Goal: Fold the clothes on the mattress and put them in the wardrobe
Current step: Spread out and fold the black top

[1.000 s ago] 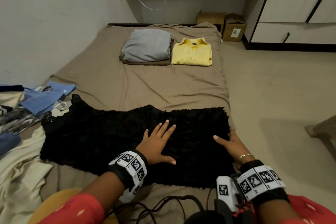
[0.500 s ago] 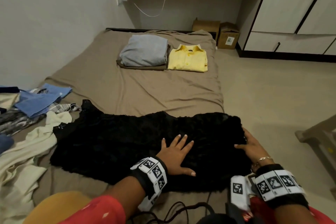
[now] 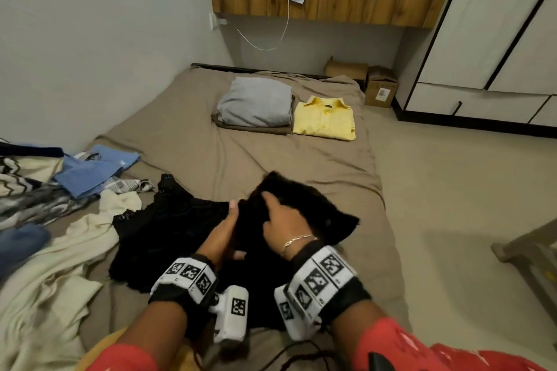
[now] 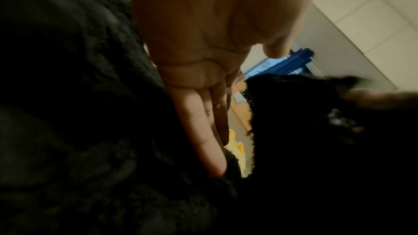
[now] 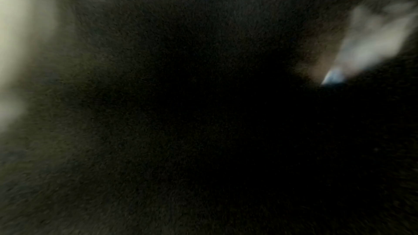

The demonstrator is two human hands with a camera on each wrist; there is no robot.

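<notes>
A fuzzy black garment lies across the near end of the mattress. My right hand grips its right end and holds that end lifted over toward the middle. My left hand stands on edge with straight fingers pressed against the cloth along the fold line. The black garment fills most of the left wrist view. The right wrist view is dark and blurred by the cloth. A folded grey stack and a folded yellow shirt lie at the far end. The white wardrobe stands at the right.
Loose clothes lie in a pile at the left, with a cream cloth nearer me. Two cardboard boxes stand beyond the mattress. A wooden shelf hangs on the far wall. A low piece of furniture is on the floor at the right.
My right hand has taken hold of the garment's right end and swung it up and left. My left hand turned from flat on the cloth to standing on edge.
</notes>
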